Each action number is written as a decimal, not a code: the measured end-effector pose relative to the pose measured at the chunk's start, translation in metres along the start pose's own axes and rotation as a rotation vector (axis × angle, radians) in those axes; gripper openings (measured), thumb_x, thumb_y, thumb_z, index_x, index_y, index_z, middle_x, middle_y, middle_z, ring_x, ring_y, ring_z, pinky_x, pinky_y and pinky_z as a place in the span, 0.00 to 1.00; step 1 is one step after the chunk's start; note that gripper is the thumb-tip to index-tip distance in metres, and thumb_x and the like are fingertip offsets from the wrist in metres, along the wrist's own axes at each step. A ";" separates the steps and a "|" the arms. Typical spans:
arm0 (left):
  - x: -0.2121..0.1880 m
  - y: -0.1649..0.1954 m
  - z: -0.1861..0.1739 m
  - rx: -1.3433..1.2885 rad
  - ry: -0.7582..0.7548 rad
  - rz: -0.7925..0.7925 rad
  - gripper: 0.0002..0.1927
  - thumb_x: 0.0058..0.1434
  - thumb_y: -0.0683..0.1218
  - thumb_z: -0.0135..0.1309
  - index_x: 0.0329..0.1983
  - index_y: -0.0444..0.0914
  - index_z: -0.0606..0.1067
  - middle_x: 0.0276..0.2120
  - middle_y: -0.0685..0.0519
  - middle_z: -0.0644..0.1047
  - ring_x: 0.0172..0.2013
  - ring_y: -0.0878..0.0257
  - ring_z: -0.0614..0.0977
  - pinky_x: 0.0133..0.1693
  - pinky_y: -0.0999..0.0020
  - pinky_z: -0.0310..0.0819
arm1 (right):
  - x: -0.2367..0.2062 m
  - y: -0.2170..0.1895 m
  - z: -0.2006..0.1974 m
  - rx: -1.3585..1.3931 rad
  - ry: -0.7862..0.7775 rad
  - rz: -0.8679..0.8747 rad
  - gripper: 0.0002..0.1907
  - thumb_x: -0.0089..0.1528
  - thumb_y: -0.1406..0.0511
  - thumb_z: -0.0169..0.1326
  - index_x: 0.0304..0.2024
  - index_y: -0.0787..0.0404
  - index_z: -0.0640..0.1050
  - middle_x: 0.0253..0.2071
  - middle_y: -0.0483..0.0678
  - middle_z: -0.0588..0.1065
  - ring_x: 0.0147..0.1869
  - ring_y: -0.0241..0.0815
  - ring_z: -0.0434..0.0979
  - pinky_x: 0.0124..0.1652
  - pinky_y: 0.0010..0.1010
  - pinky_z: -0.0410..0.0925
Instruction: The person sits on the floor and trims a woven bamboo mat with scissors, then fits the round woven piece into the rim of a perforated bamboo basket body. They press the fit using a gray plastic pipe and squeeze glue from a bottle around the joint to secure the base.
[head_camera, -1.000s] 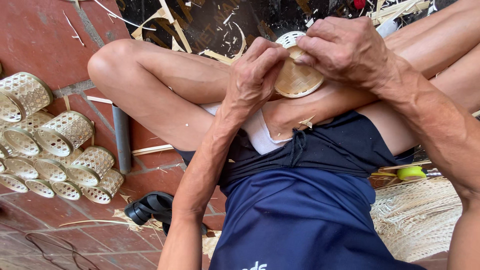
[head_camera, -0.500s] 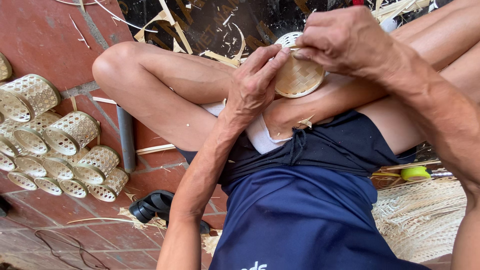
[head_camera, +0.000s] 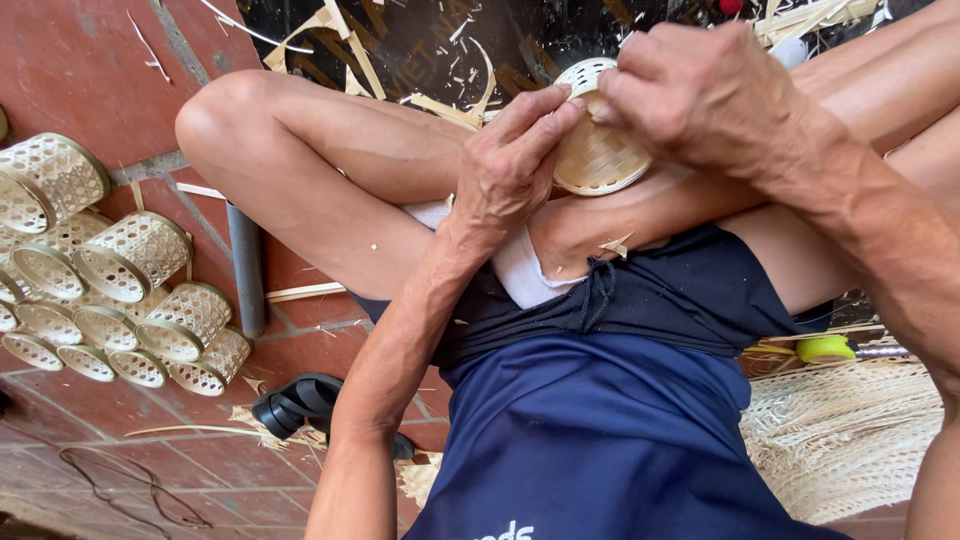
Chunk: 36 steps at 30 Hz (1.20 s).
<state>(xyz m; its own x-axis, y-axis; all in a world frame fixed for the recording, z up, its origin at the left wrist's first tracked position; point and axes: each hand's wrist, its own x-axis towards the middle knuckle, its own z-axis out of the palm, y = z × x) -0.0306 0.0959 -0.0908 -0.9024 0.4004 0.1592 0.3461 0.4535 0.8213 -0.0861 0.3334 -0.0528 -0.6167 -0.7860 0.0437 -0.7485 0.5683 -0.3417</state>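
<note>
Right hand (head_camera: 705, 95) covers the upper right of the small woven basket (head_camera: 597, 155); the rim under its fingers is hidden. Left hand (head_camera: 510, 165) hides the basket's left edge. White woven piece (head_camera: 585, 72) behind: mostly hidden, shape unclear. Stack of woven baskets (head_camera: 110, 290) cut off by the left edge. Woven mat (head_camera: 850, 440) cut by the right forearm. Black sandal (head_camera: 295, 405) partly behind the left forearm.

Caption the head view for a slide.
Both hands, left hand and right hand, hold a small woven basket over crossed legs.
</note>
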 end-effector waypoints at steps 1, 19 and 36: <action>-0.001 0.000 0.001 0.022 0.011 0.012 0.19 0.64 0.33 0.58 0.58 0.38 0.76 0.54 0.47 0.77 0.52 0.52 0.83 0.54 0.64 0.81 | 0.000 -0.002 -0.001 -0.065 0.030 -0.032 0.12 0.67 0.60 0.60 0.39 0.63 0.78 0.33 0.46 0.71 0.36 0.43 0.75 0.30 0.32 0.68; -0.015 0.008 0.004 0.158 0.012 0.107 0.21 0.64 0.32 0.53 0.61 0.33 0.74 0.57 0.42 0.76 0.50 0.50 0.82 0.53 0.61 0.81 | 0.006 -0.025 -0.013 -0.239 -0.101 -0.056 0.05 0.59 0.66 0.55 0.32 0.63 0.75 0.32 0.49 0.72 0.35 0.41 0.78 0.29 0.29 0.71; -0.024 0.002 -0.011 0.082 0.041 0.112 0.19 0.63 0.33 0.52 0.58 0.33 0.75 0.54 0.43 0.77 0.49 0.50 0.82 0.52 0.62 0.80 | 0.039 -0.016 -0.017 0.175 -0.306 0.089 0.10 0.62 0.64 0.57 0.30 0.66 0.77 0.31 0.54 0.76 0.35 0.56 0.78 0.36 0.45 0.72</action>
<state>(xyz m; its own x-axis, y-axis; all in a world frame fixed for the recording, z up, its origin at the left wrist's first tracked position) -0.0111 0.0788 -0.0867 -0.8664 0.4197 0.2707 0.4630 0.4719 0.7503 -0.1022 0.2981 -0.0296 -0.5561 -0.7870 -0.2672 -0.6259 0.6081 -0.4884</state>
